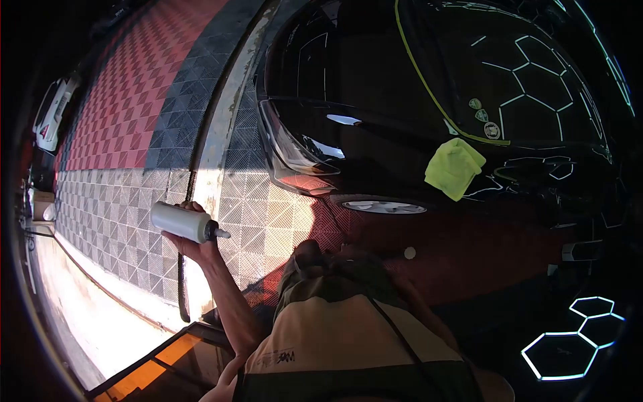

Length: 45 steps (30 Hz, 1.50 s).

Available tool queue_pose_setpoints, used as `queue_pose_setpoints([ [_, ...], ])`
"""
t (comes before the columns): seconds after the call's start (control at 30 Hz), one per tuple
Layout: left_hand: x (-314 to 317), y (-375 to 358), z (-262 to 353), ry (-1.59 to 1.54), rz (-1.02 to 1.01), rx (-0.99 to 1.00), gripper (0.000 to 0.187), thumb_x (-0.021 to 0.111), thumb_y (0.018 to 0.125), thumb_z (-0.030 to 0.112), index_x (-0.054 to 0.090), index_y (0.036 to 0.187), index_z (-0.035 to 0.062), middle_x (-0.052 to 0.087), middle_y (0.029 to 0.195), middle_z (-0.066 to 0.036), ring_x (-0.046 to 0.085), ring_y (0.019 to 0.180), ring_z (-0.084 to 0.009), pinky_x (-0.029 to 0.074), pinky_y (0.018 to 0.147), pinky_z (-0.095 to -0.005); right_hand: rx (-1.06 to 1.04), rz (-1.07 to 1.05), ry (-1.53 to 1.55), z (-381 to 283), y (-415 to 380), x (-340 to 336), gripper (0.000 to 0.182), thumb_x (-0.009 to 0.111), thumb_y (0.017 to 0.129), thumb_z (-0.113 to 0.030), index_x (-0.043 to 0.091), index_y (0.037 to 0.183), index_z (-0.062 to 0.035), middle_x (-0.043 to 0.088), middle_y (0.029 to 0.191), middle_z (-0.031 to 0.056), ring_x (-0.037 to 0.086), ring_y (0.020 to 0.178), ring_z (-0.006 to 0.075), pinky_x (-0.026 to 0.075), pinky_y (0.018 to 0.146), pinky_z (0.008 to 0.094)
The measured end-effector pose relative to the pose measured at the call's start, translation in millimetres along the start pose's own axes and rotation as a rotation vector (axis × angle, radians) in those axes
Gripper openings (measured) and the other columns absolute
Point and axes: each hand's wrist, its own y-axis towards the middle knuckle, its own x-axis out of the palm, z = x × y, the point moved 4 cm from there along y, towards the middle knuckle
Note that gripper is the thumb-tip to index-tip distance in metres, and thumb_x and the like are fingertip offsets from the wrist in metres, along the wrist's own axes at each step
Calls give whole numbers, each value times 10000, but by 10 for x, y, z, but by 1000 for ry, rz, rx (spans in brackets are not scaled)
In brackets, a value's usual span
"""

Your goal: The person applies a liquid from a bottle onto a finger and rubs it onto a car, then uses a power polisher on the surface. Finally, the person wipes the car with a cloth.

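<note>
My left hand (pixel 187 244) is wrapped round a whitish squeeze bottle (pixel 179 222), out to the left over the tiled floor. The bottle lies nearly level, its black cap and pale nozzle pointing right. My right forearm (pixel 429 313) shows dimly beside my body; the hand is lost in deep shadow, so its fingers cannot be made out. A yellow-green cloth (pixel 455 169) rests on the side of a glossy black car (pixel 375 130), near the base of the windshield.
The car's headlight (pixel 301 144) and front wheel (pixel 385 206) face me. Yellow tape (pixel 418 74) runs along the windshield edge. An orange-and-black framed object (pixel 151 368) stands at lower left. Another vehicle (pixel 53 114) is far left. Sunlit grey and red tiles (pixel 120 120) cover the floor.
</note>
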Motion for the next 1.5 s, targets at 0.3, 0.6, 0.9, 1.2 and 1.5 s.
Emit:
queue_pose_setpoints([
  [0.3,298,-424,-1239,-322,-197,-477,685,784,795,471,524,1232,11,568,1079,-121,593,1014,-283,534,971,-436,72,-19,-3,515,107,-472,491,594,941,-254,513,1355,-4,669,1088,130,637,944,221,521,812,351],
  [0.6,-1062,-1024,-1577,98,277,-477,682,650,875,569,494,1184,-18,561,967,-83,577,865,-183,538,789,-334,-96,226,-1,1243,1104,-389,461,604,908,-295,567,1260,0,680,1033,257,664,958,409,524,830,399],
  [0.9,-2281,-1353,-1701,327,490,-481,662,546,906,636,491,1110,9,551,987,-107,581,926,-233,518,871,-410,-121,222,-564,1313,1185,1082,769,569,915,-485,395,1349,126,540,1204,363,607,1056,460,507,909,485],
  [1.2,-2853,-1441,-1820,359,536,-463,663,470,915,684,542,1137,63,619,963,-109,627,851,-269,525,795,-440,-187,378,-676,1328,978,1150,863,561,914,-484,230,1435,120,540,1161,346,643,919,448,554,790,480],
  [1.5,-3003,-1491,-1703,361,603,-343,633,413,954,662,539,1105,59,602,876,-96,610,776,-229,527,737,-397,-36,251,-639,1450,1095,1046,870,505,951,-488,167,1460,131,513,1235,372,603,1063,474,507,919,499],
])
